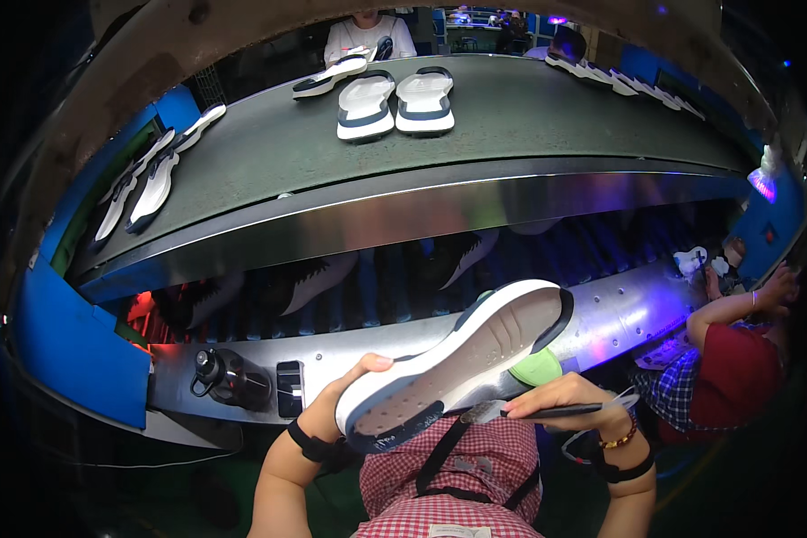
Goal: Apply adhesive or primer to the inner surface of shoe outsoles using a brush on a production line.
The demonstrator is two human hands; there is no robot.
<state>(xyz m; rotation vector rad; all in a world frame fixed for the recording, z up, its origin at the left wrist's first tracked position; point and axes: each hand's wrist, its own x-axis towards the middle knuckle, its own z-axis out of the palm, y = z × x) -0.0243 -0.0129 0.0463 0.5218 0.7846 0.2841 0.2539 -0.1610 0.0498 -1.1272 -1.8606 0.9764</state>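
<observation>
A white shoe sole (457, 359) with dark navy edges is tilted in front of my chest, its inner side facing up. My left hand (342, 387) grips it along the left side near the end closest to me, thumb on the rim. In my right hand (569, 399) is a brush (560, 412) with a dark handle, its pale head pointing left, close to the sole's lower edge. I cannot tell whether the bristles touch it. Beyond my right fingers, a round light-green object (538, 368) shows partly behind the sole.
A dark conveyor belt (529, 125) carries several soles, including a middle pair (366, 106). Below it, shoes stand on a roller track (368, 287). A black bottle (233, 381) and a phone (290, 388) rest on the metal ledge (628, 309). A co-worker's red sleeve (735, 368) is at right.
</observation>
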